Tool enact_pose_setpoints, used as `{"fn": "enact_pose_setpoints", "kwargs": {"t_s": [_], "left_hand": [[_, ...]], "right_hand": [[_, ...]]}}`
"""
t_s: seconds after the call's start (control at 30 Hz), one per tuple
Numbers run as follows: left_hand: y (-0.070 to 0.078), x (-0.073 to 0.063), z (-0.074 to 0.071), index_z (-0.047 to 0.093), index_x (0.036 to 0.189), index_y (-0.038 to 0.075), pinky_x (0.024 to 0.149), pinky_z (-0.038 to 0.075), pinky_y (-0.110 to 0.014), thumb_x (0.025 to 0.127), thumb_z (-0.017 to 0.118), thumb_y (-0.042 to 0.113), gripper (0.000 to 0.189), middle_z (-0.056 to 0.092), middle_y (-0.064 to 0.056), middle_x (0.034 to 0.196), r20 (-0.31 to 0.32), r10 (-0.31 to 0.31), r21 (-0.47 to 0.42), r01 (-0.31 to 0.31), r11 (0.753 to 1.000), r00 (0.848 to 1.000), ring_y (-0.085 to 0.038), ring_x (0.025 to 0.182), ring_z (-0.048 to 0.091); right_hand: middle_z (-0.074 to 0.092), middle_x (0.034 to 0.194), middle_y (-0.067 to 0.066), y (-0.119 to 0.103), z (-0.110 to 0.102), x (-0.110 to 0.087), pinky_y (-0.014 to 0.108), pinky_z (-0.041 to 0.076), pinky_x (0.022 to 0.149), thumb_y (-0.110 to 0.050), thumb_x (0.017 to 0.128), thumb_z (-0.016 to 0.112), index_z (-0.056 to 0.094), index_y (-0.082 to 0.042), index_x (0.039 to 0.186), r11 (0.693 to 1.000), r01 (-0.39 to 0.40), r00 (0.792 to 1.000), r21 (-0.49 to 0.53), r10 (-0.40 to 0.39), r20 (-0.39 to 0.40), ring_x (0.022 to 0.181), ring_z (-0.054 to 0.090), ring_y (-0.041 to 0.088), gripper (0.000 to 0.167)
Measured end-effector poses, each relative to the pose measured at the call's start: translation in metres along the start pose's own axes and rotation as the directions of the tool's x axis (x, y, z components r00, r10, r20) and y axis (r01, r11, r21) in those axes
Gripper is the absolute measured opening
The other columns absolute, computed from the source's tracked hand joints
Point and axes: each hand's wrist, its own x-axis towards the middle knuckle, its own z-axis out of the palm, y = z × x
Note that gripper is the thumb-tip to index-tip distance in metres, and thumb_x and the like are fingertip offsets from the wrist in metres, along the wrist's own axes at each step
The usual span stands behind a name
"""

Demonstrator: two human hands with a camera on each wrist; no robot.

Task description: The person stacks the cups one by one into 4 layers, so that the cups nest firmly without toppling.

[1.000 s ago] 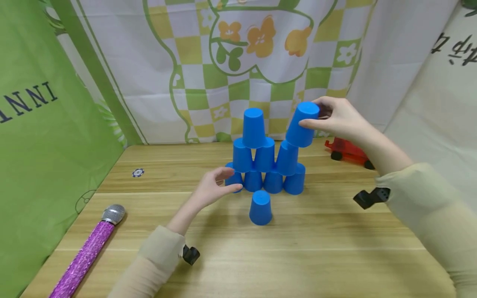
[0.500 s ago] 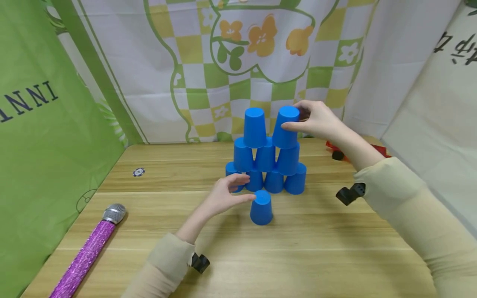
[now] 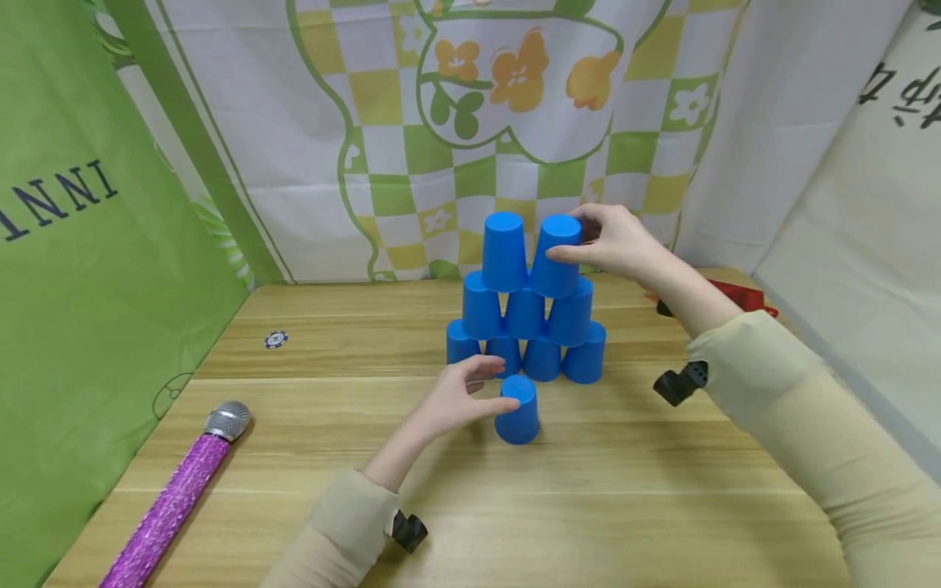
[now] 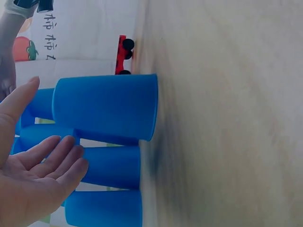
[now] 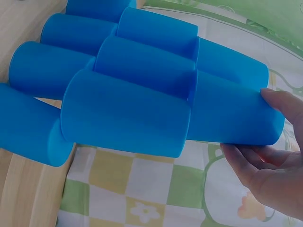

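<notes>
Blue cups stand upside down in a tiered stack, with a bottom row (image 3: 586,358), a middle row of three (image 3: 481,309) and two on top. My right hand (image 3: 617,243) pinches the top right cup (image 3: 553,269) between thumb and fingers, near its base end; its rim meets the middle row. Beside it stands the top left cup (image 3: 504,253). A single front cup (image 3: 518,425) is on the table ahead of the stack. My left hand (image 3: 457,400) is just left of it, thumb overlapping it in the head view; the left wrist view shows those fingers (image 4: 61,156) spread, holding nothing.
A purple glitter microphone (image 3: 172,498) lies on the wooden table (image 3: 625,490) at left. Farther back is a poker chip (image 3: 275,339). A red toy vehicle (image 3: 742,296) sits behind my right forearm. Printed cloth (image 3: 412,155) hangs close behind the stack.
My right hand has brought its cup leftward and down onto the middle row, beside the other top cup. My left hand has moved right and down toward the front cup.
</notes>
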Motion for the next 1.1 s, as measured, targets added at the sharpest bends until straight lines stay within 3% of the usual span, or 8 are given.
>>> {"fn": "enact_pose_setpoints", "kwargs": {"t_s": [0.4, 0.67, 0.97, 1.1], "left_hand": [[-0.007, 0.005, 0.014, 0.050, 0.130, 0.003, 0.103, 0.045, -0.045, 0.079, 0.077, 0.026, 0.062, 0.057, -0.011, 0.130, 0.018, -0.032, 0.006, 0.032, 0.999, 0.999, -0.028, 0.121, 0.054], [-0.009, 0.006, 0.016, 0.055, 0.125, 0.006, 0.099, 0.048, -0.044, 0.079, 0.076, 0.025, 0.054, 0.060, -0.011, 0.124, 0.013, -0.035, 0.008, 0.035, 0.999, 0.999, -0.029, 0.117, 0.058], [-0.001, 0.002, 0.018, 0.053, 0.125, 0.001, 0.097, 0.049, -0.048, 0.082, 0.074, 0.017, 0.050, 0.058, -0.018, 0.125, 0.014, -0.035, -0.015, 0.036, 0.999, 0.999, -0.035, 0.116, 0.057], [-0.009, 0.005, 0.019, 0.056, 0.123, 0.005, 0.096, 0.051, -0.044, 0.081, 0.075, 0.023, 0.049, 0.060, -0.013, 0.123, 0.003, -0.022, 0.003, 0.022, 1.000, 1.000, -0.030, 0.113, 0.059]], "right_hand": [[0.059, 0.117, 0.021, 0.001, 0.001, 0.003, 0.047, 0.049, 0.090, -0.037, 0.086, 0.066, 0.050, 0.001, 0.128, 1.000, -0.016, 1.000, -0.011, 0.016, 0.004, 0.105, 0.056, 0.032, 0.059], [0.059, 0.117, 0.020, 0.002, 0.001, 0.003, 0.045, 0.049, 0.089, -0.038, 0.087, 0.066, 0.050, 0.000, 0.128, 1.000, -0.010, 1.000, 0.013, 0.010, 0.005, 0.104, 0.056, 0.030, 0.058], [0.059, 0.117, 0.020, 0.003, 0.002, 0.002, 0.046, 0.049, 0.090, -0.039, 0.087, 0.065, 0.050, -0.001, 0.129, 1.000, -0.011, 1.000, 0.019, 0.011, 0.011, 0.104, 0.056, 0.031, 0.059], [0.059, 0.117, 0.020, 0.004, 0.002, 0.001, 0.047, 0.049, 0.091, -0.040, 0.087, 0.065, 0.050, -0.001, 0.129, 1.000, -0.012, 1.000, 0.022, 0.012, 0.012, 0.105, 0.056, 0.031, 0.060]]}}
